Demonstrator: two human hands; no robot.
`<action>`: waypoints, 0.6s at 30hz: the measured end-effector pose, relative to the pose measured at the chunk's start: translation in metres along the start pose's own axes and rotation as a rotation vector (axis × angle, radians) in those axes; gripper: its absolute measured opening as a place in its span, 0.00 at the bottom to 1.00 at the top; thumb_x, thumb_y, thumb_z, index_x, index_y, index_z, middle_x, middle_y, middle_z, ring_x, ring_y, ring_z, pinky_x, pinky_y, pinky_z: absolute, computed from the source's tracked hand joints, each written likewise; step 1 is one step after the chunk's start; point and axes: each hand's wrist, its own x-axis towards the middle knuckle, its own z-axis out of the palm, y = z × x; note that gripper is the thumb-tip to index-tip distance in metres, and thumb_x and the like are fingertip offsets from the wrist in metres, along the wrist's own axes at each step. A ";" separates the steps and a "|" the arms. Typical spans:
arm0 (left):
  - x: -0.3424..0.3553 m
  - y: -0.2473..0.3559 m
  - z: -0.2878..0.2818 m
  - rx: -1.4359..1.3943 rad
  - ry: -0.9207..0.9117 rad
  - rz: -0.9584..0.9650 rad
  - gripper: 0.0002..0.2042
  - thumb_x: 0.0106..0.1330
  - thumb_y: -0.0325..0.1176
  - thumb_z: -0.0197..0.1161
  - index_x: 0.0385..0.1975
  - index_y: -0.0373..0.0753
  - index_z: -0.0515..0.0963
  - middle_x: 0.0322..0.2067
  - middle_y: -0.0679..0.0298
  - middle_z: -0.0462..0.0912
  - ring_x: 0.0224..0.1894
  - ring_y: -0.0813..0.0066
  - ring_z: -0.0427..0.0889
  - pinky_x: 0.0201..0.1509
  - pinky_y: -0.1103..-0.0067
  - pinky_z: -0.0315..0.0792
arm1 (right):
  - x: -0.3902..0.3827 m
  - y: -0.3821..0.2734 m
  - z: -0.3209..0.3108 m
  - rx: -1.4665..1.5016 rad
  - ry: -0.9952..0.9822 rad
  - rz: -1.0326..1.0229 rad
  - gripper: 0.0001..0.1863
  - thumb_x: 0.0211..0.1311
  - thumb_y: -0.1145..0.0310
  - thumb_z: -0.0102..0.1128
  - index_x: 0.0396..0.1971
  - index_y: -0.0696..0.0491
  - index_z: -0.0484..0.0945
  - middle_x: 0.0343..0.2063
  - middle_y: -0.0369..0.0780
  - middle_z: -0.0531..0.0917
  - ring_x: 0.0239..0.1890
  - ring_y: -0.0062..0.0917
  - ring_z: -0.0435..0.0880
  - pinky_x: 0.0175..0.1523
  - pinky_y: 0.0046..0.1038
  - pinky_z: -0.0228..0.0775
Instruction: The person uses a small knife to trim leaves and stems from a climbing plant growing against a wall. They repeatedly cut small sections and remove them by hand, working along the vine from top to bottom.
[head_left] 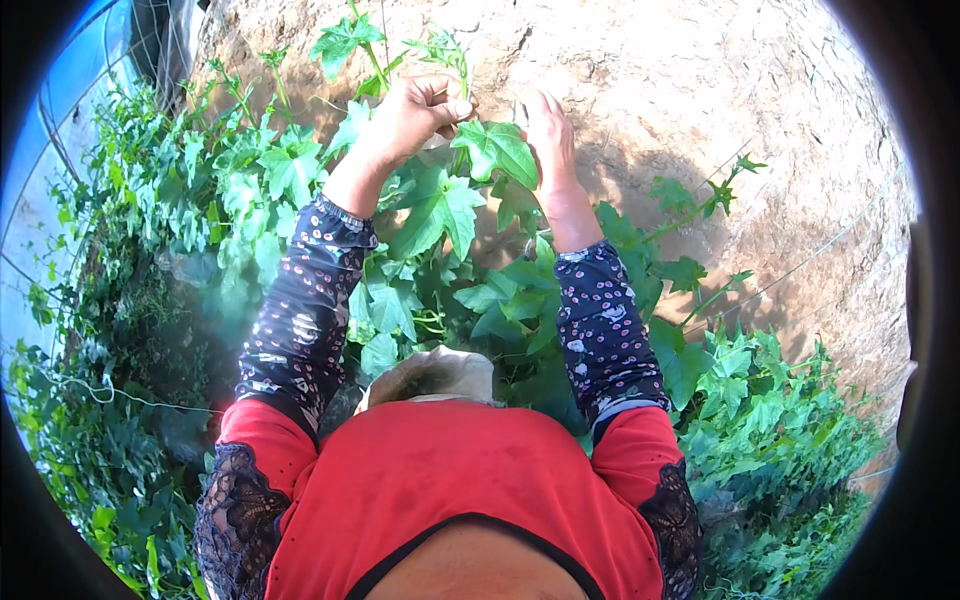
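Thumb and fingers of my left hand [418,115] are pinched together on a thin upright green vine stem [463,82], just above a broad lobed leaf [497,150]. On the other side of that leaf is my right hand [548,140], its fingers stretched upward and the thumb a little apart. The leaf's edge meets or overlaps the right palm; whether they touch I cannot tell. Below the hands, between my forearms, hang more large lobed leaves [437,212]. Dark patterned sleeve covers reach to both wrists.
A rough tan earth surface [700,80] lies beyond the hands. Thick vines [130,330] crowd the left, with more foliage [770,420] at lower right. Thin wires [790,270] cross on the right. Blue sheeting [85,65] stands at far left; a pale cloth bag [445,375] is at my waist.
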 end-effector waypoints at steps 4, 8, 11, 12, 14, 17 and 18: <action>0.001 0.003 -0.003 0.082 0.073 -0.006 0.06 0.66 0.33 0.63 0.34 0.38 0.80 0.28 0.72 0.82 0.26 0.88 0.76 0.32 0.86 0.72 | 0.011 -0.008 -0.043 0.250 0.166 0.506 0.08 0.64 0.74 0.48 0.37 0.61 0.75 0.23 0.40 0.78 0.26 0.24 0.76 0.34 0.27 0.69; 0.000 0.008 -0.002 0.050 0.164 -0.116 0.06 0.67 0.31 0.62 0.29 0.37 0.79 0.28 0.69 0.83 0.27 0.85 0.79 0.32 0.85 0.73 | -0.010 -0.066 -0.097 0.529 -0.319 0.324 0.06 0.63 0.79 0.47 0.36 0.60 0.74 0.32 0.37 0.80 0.34 0.17 0.78 0.42 0.21 0.72; -0.001 0.010 0.000 0.030 0.176 -0.114 0.06 0.67 0.31 0.61 0.29 0.37 0.78 0.30 0.67 0.85 0.30 0.83 0.81 0.33 0.84 0.75 | -0.018 -0.109 -0.122 0.568 -0.403 0.167 0.04 0.63 0.78 0.49 0.33 0.60 0.74 0.35 0.40 0.79 0.34 0.18 0.78 0.42 0.21 0.72; -0.001 0.009 0.001 -0.001 0.163 -0.082 0.06 0.67 0.31 0.61 0.29 0.37 0.78 0.31 0.66 0.85 0.31 0.83 0.81 0.33 0.84 0.75 | -0.018 -0.119 -0.129 0.559 -0.411 0.135 0.04 0.63 0.78 0.49 0.33 0.60 0.74 0.35 0.41 0.79 0.34 0.18 0.78 0.42 0.22 0.72; -0.002 0.008 0.001 0.067 0.190 -0.123 0.08 0.68 0.35 0.60 0.37 0.37 0.80 0.35 0.67 0.86 0.29 0.83 0.79 0.32 0.84 0.75 | -0.018 -0.133 -0.143 0.737 -0.297 0.165 0.05 0.60 0.80 0.50 0.34 0.60 0.75 0.33 0.40 0.79 0.33 0.21 0.79 0.41 0.23 0.72; -0.003 0.004 0.000 0.055 0.229 -0.123 0.11 0.68 0.37 0.60 0.43 0.37 0.81 0.36 0.68 0.86 0.28 0.84 0.78 0.32 0.84 0.76 | -0.017 -0.140 -0.143 0.620 -0.671 -0.060 0.09 0.58 0.78 0.53 0.39 0.60 0.75 0.36 0.44 0.80 0.35 0.32 0.81 0.43 0.30 0.74; -0.003 0.003 0.000 0.049 0.249 -0.109 0.11 0.68 0.36 0.60 0.43 0.36 0.81 0.36 0.68 0.86 0.28 0.84 0.78 0.32 0.84 0.76 | -0.021 -0.144 -0.139 0.501 -0.878 -0.093 0.11 0.60 0.75 0.55 0.42 0.59 0.75 0.38 0.45 0.80 0.37 0.33 0.81 0.44 0.31 0.74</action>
